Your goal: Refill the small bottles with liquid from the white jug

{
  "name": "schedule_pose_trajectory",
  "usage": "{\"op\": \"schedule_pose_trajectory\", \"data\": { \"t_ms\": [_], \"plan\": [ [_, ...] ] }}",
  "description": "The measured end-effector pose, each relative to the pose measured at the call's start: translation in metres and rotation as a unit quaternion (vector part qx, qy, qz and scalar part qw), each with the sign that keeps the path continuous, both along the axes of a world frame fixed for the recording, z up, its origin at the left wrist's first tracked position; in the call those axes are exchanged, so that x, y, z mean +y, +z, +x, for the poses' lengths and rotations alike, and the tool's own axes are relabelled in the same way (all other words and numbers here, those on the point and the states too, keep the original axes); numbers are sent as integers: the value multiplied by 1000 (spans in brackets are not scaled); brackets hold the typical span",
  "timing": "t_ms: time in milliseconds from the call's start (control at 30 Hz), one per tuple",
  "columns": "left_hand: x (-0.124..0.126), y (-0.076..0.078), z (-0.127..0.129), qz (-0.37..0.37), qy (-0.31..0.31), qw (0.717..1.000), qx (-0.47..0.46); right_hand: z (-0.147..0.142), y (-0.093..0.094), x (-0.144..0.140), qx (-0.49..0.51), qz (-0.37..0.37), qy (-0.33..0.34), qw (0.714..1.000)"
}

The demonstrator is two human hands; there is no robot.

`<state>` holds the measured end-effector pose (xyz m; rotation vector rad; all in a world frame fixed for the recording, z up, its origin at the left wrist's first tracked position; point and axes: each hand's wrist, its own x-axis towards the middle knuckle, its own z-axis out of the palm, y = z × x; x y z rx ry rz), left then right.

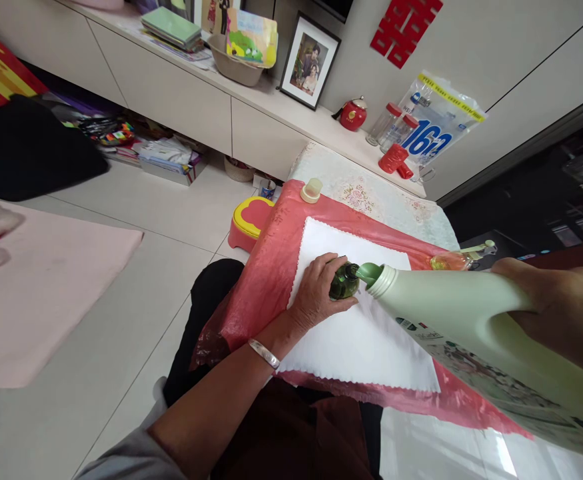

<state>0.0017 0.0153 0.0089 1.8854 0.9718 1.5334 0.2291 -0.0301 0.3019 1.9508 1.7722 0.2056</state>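
Note:
My left hand (324, 283) is wrapped round a small dark green bottle (344, 283) that stands on a white scallop-edged cloth (381, 340). A large pale green detergent jug (451, 300) lies tilted over from the right, its spout at the small bottle's mouth. My right hand (561, 300) grips the jug by its handle; most of those fingers are hidden behind it. Whether liquid is flowing I cannot make out. A pale cap (312, 190) rests at the far left corner of the table. Behind the jug lies a clear pump bottle (456, 259) with some yellow liquid.
A red plastic cover (266, 287) lies under the white cloth. Beyond it runs a low cabinet (171, 107) bearing a framed photo (311, 60), a red pot (354, 114) and glass jars. On the floor at left stands a yellow-topped stool (254, 217); a pink-covered surface (46, 293) is nearer.

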Motion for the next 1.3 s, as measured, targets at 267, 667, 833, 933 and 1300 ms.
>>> {"op": "schedule_pose_trajectory", "data": {
  "t_ms": [267, 667, 833, 933, 1300],
  "plan": [
    [0, 0, -1, -5, -5, 1000, 6, -21, 4, 0, -55, -55, -59, 995],
    [0, -2, 0, 4, 1, 1000, 2, -23, 5, 2, -44, -68, -78, 994],
    [1, -2, 0, 7, 4, 1000, 3, -19, 4, 3, -47, -62, -67, 995],
    [1, -1, 0, 13, 2, 1000, -4, -18, 4, 2, -50, -56, -65, 995],
    [0, 0, -2, -2, -6, 1000, 3, -24, 7, 4, -24, -47, -64, 997]
  ]
}}
